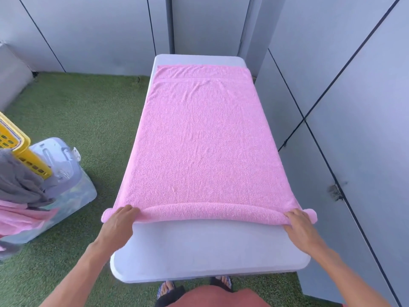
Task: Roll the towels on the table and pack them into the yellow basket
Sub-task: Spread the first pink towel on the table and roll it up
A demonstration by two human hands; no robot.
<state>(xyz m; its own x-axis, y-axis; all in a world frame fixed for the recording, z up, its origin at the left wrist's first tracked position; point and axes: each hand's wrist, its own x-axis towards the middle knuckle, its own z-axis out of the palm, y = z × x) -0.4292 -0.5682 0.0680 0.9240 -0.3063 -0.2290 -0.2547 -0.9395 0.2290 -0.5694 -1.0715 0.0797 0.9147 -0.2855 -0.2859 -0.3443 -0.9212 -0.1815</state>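
**Pink towel part-rolled at the near end of the tabletop**

I see a pink towel [199, 138] spread flat along the white tabletop [210, 251], covering most of it and reaching almost to the far edge, where a woven band crosses it. Its near end is turned up into a low roll [208, 212] lying across the tabletop, with both tips of the roll sticking out past the sides. A bare strip of tabletop shows between the roll and me.

My left hand [120, 220] sits on the left end of the roll, fingers curled over the top of it and pinching the cloth. My right hand [298, 224] does the same at the right end, fingers bent over the roll, thumb low against its near side. So each grip is closed round the roll, one at either end.

The yellow basket [20, 149] is on the floor to the left, well apart from the tabletop, only a corner of it in view. It leans against a clear plastic bin [66, 173] with a pale lid. Grey cloth [17, 180] and more pink cloth [20, 218] hang over the bin's near side. Green turf [88, 111] covers the floor, and grey panel walls [354, 85] stand behind and to the right.
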